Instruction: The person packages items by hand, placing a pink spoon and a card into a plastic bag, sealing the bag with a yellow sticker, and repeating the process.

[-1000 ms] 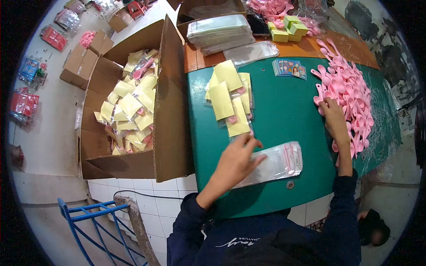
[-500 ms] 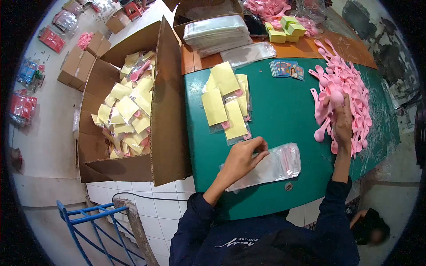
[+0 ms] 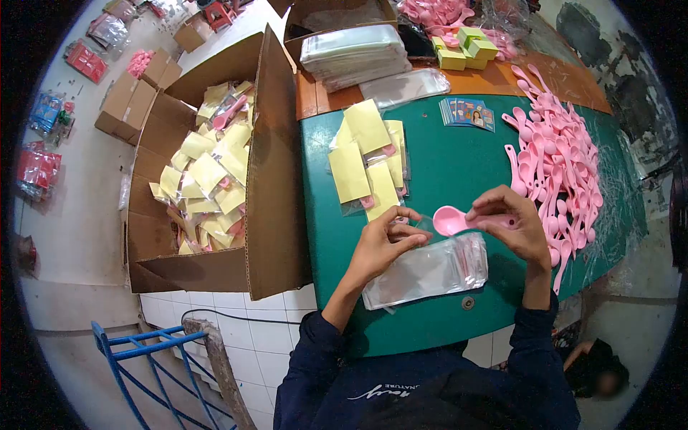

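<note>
Both elbows bent, forearms angled inward so hands are set close together out front. Left hand [image 3: 381,247] curled, thumb and forefinger pinched tight, wrist kept straight. Right hand [image 3: 519,226] held knuckles-up, wrist bent a bit, fingertips pinched too. Hands near each other, not touching, tbh.

Off the pile of pink spoons [image 3: 562,161] now: rt hand [image 3: 512,226] pulled in twd centre of the green table [image 3: 459,168], vs. flat on the heap 1 s ago and lifting w/ a spoon half a sec back. One pink spoon [image 3: 450,220] pinched in its fingertips, bowl turned left. Up off the stack of clear bags [image 3: 430,272] too: lt hand [image 3: 383,247], no longer pressed flat, thumb & fingers closed on a clear bag [image 3: 424,228], raised a bit. Spoon bowl now just beside lt fingertips, at the bag's edge. Hands near each other, were well apart.
</note>
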Demonstrator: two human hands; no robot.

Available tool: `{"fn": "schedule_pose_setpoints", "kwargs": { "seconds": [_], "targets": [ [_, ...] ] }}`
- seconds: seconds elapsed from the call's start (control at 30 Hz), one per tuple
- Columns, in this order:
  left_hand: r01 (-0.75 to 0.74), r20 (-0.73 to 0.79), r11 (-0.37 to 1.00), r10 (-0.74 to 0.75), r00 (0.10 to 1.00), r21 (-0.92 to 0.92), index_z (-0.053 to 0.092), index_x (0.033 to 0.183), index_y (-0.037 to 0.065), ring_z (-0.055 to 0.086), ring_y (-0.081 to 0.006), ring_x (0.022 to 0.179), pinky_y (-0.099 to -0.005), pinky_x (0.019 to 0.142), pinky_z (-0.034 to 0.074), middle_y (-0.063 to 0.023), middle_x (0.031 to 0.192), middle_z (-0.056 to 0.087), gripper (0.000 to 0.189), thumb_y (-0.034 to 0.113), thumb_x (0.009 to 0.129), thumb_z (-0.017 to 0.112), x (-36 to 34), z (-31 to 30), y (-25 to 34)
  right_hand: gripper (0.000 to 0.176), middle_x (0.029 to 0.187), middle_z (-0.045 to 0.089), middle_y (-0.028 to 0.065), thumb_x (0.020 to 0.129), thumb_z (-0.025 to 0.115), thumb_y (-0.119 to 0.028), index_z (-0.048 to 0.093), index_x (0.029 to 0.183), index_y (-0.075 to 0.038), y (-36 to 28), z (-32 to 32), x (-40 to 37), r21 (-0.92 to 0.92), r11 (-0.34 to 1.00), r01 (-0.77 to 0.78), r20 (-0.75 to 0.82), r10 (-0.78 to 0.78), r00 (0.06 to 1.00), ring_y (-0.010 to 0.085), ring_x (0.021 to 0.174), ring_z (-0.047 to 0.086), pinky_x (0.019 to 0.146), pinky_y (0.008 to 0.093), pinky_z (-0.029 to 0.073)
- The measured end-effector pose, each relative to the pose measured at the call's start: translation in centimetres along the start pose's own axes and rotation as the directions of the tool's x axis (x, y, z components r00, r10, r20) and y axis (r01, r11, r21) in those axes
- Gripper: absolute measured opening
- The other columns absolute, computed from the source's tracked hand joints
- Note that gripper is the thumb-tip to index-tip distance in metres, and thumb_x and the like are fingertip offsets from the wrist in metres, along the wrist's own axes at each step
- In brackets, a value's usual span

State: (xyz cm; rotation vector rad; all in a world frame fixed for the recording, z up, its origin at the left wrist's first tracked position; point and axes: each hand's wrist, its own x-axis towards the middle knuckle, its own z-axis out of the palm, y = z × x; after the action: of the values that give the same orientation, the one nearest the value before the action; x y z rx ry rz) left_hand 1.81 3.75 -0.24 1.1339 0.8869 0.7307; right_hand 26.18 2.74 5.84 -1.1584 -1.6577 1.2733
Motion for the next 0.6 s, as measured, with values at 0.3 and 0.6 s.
{"fn": "schedule_pose_setpoints", "kwargs": {
  "seconds": [0.3,0.6],
  "targets": [
    [-0.004,0.180,1.000,0.003,0.984,0.007,0.052,0.116,-0.001,0.062,-0.0126,0.089,-0.0252,0.077,0.051,-0.0095,0.098,0.065,0.033,0.007,0.085,0.061,0.0,0.3,-0.4,0.028,0.091,0.065,0.0117,0.077,0.063,0.002,0.052,0.102,0.001,-0.7,0.2,0.2,-0.083,0.996,0.036,0.276,-0.012,0.961,0.0160,0.086,0.064,0.074,0.0269,0.050],
    [0.103,0.257,0.986,-0.066,0.964,-0.133,0.049,0.123,0.002,0.061,-0.0132,0.090,-0.0271,0.078,0.052,-0.0094,0.104,0.063,0.037,0.011,0.088,0.058,-0.4,0.6,0.3,0.039,0.096,0.056,0.0063,0.074,0.069,0.003,0.050,0.108,-0.002,0.7,1.5,0.3,-0.040,0.998,0.050,-0.020,-0.051,0.998,0.0098,0.083,0.056,0.072,0.0230,0.049]
  ]
}}
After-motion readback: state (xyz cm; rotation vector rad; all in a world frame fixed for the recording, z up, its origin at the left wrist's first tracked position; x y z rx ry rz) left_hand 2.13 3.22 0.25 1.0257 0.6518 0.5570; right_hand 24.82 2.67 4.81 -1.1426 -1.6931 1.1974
